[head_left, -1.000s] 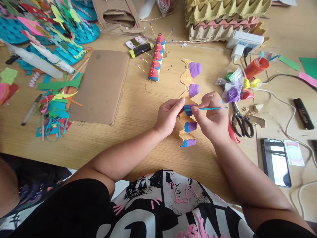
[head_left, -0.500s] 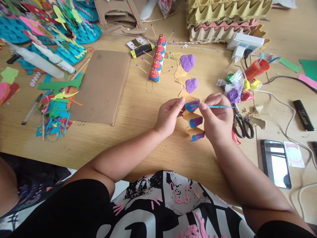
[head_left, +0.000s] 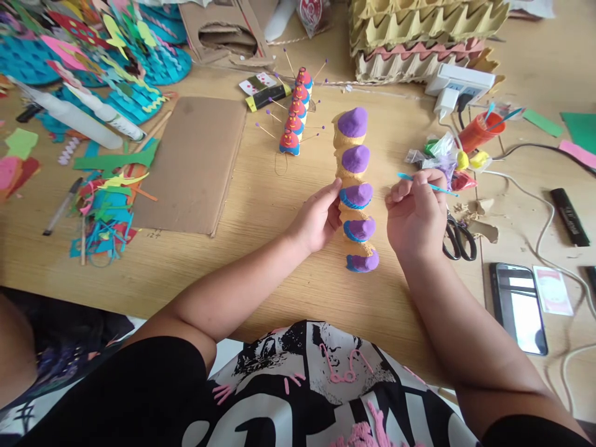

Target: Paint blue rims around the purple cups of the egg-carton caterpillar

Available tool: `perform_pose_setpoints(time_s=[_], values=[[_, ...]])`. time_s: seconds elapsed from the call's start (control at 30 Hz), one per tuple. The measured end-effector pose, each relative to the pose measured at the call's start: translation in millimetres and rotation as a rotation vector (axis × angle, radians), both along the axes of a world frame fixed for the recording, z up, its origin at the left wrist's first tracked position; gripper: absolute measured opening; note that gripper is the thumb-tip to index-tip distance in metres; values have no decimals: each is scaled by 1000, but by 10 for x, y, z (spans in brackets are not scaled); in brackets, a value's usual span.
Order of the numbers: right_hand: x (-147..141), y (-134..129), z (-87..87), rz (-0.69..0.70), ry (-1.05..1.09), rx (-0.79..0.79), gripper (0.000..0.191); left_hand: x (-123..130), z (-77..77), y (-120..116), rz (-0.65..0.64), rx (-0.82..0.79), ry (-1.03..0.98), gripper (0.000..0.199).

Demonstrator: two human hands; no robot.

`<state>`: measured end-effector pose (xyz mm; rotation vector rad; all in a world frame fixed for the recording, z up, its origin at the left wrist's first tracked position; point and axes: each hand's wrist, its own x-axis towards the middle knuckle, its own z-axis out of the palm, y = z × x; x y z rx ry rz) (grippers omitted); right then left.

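See egg-carton strip [head_left: 356, 194] rolled over versus half a second ago: from side-on to purple caps [head_left: 356, 159] facing up, all five in a near-to-far row. See also blue tool [head_left: 440, 187] pulled back from middle cup; now well apart from strip, to its right. Read as a break in tool work, probably for a look at the row. Blue edging [head_left: 356, 231] visible on three near cups only, none on two far ones; judge as part-done.

Left hand [head_left: 319, 217]: pinching strip's left edge by the middle cup, thumb on top, other fingers partly hidden. Right hand [head_left: 416, 211]: curled closed round the tool, pen-style, not touching strip. Place strip mid-scene, over worktop [head_left: 261, 273], right of red-and-blue figure [head_left: 297, 115]. Can't say whether near end touches down.

Containers now:
- Orange cup [head_left: 479, 131], far right: holding blue sticks, leaning out over the rim. Can't make out anything lower.
- Clear plastic bags [head_left: 440, 149], just beyond right hand: holding coloured lumps, clay by the look; green, purple and red in sight, purple mostly behind the hand. Yellow lumps [head_left: 477, 160] just right of them.
- White bottles [head_left: 77, 118], far left: lying on their sides, can't tell fill.
- Egg trays [head_left: 428, 28], far: stacked, can't see into the lower ones.
- Cardboard box [head_left: 190, 31], far left of centre: oval cutout toward camera, can't identify anything inside.
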<state>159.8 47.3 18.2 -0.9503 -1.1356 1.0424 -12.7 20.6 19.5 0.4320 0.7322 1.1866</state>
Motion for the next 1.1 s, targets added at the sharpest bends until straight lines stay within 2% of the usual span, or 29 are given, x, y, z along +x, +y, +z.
perform_pose_setpoints(time_s=[0.13, 0.23, 0.4, 0.57, 0.83, 1.1], values=[[-34, 13, -44, 156, 40, -145, 35, -26, 15, 16, -7, -30, -21, 42], [-105, -55, -28, 217, 2, -216, 40, -43, -8, 27, -23, -21, 12, 43], [-166, -159, 48, 391, 99, -357, 42, -53, -28, 33, -80, 21, 9, 48], [-161, -193, 153, 559, 174, -496, 42, -40, -1, 22, -67, 39, -8, 48], [-139, -186, 123, 576, 239, -563, 39, -33, -29, 28, -31, 50, 64, 48], [-103, -177, 112, 582, 220, -552, 40, -35, 9, 15, -47, 28, 83, 48]])
